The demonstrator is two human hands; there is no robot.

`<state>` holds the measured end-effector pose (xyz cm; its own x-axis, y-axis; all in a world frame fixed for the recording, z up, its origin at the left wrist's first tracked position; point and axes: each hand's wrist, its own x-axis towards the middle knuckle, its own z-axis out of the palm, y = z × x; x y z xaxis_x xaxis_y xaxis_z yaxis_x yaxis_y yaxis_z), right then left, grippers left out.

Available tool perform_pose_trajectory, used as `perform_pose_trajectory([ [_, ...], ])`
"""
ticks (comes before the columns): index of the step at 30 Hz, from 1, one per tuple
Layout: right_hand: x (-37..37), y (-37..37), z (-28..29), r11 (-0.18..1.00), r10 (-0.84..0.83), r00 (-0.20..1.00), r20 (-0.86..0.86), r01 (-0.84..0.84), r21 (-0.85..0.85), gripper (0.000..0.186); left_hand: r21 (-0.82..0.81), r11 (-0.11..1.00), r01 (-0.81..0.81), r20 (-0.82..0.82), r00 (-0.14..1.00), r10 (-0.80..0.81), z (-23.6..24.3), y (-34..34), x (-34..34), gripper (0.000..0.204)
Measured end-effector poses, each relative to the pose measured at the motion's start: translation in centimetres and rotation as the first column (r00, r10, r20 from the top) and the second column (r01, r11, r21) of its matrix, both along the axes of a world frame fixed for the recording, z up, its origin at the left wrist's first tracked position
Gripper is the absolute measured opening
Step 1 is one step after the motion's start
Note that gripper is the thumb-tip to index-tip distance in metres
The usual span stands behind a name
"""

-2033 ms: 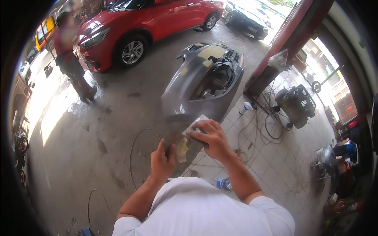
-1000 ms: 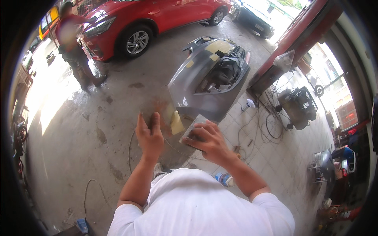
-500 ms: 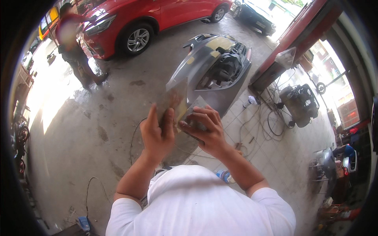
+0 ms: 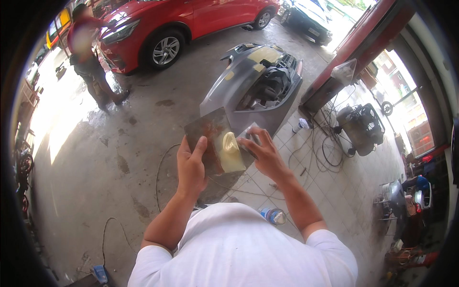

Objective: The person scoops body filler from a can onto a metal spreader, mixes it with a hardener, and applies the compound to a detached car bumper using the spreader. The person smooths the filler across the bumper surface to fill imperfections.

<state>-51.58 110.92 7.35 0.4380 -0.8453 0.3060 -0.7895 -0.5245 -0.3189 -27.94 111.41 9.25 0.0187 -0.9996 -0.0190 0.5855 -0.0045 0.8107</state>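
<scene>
From where I stand, the left hand (image 4: 192, 165), near the middle of the frame, holds a flat dark board (image 4: 201, 131) by its left edge, thumb pressed on top and the other fingers mostly out of sight behind or beneath it. The board sits in the centre of the frame, tilted, its upper face turned toward the wearer. Reddish-brown smears cross its middle, and a thick, glossy mound of pale yellow paste (image 4: 230, 152) lies toward its right side.

The right hand (image 4: 267, 152), just right of centre, has a narrow grip, pinching a flat grey spreader (image 4: 248, 133) between thumb and fingers. The spreader is close beside the board's right edge; I can't tell whether the two touch.

Beyond the board, in the upper middle, a grey car bumper (image 4: 236, 87) rests on the floor, with yellowish patches on its upper part. A red car (image 4: 205, 16) stands along the top, and in the upper left a person (image 4: 86, 52) in a red top is beside its front end. A red post (image 4: 356, 52) slants through the upper right, with a black machine (image 4: 361, 129) and tangled cables near its foot. Below the right hand stands a container with a blue label (image 4: 273, 216).
</scene>
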Motion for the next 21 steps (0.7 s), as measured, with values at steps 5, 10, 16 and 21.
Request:
perform_pose_trajectory([
  [5,3.9,4.0,0.9,0.945,0.272,0.523,0.808,-0.305,-0.121,0.074,-0.191,0.958,-0.212,0.252,0.933,0.256,-3.1,0.3,-1.4,0.029],
  [10,3.4,4.8,-4.4,0.990,0.110,0.871,0.478,-0.140,0.027,0.078,-0.102,0.980,-0.170,0.075,0.981,0.178,-1.0,1.6,-1.3,0.027],
  [16,0.2,4.5,-2.5,0.996,-0.047,0.984,0.173,0.059,-0.060,0.064,-0.317,0.942,-0.113,0.552,0.785,0.280,-2.6,0.5,0.1,0.028],
  [21,3.3,3.7,2.6,0.972,0.038,0.978,0.206,0.012,-0.235,0.051,-0.526,0.850,0.035,0.699,0.587,0.408,-3.7,2.0,-0.9,0.028],
])
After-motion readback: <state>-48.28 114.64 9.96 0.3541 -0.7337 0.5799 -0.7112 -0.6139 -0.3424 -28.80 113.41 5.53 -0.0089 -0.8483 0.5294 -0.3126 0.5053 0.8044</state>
